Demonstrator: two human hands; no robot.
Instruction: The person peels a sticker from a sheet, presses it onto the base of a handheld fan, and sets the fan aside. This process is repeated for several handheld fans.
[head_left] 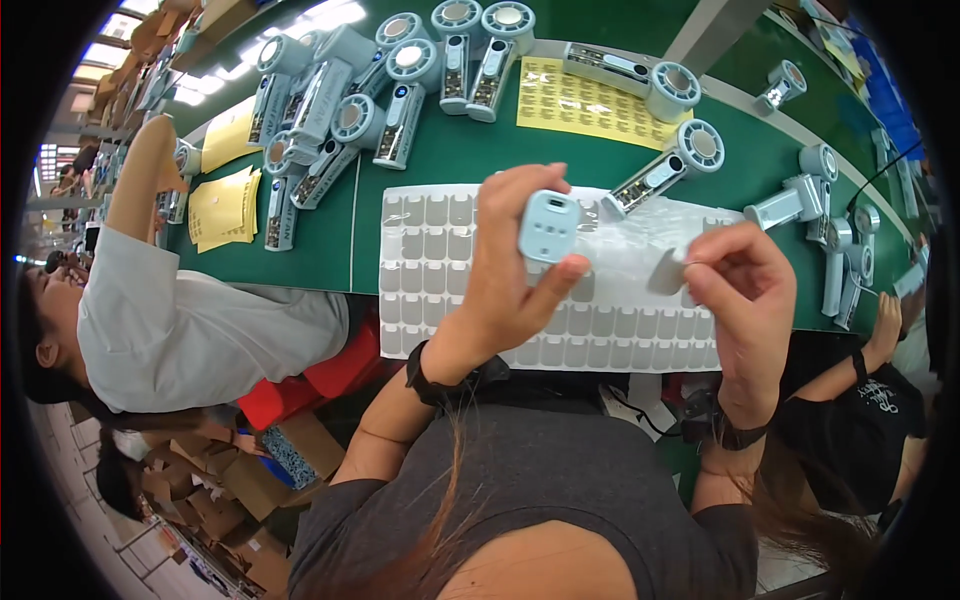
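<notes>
My left hand (505, 270) is wrapped round a light blue handheld fan (548, 228), whose handle end, with a port slot and small holes, faces up toward me. The rest of that fan is hidden behind its end and my fingers. Between thumb and fingertips, my right hand (745, 285) pinches a small grey sticker (667, 272) by its pale tab. The sticker is apart from the fan. Under both hands lies a white sheet (630, 235) with rows of grey rounded stickers (430, 243); part of its upper right is bare backing.
Several light blue fans with clear handles (400, 125) crowd the green table's far left. Two more, one a tilted fan (665, 170), lie beyond the sheet near a yellow label sheet (560, 95). Further fans (835, 225) lie right. A co-worker (190, 320) sits left, another (850, 430) right.
</notes>
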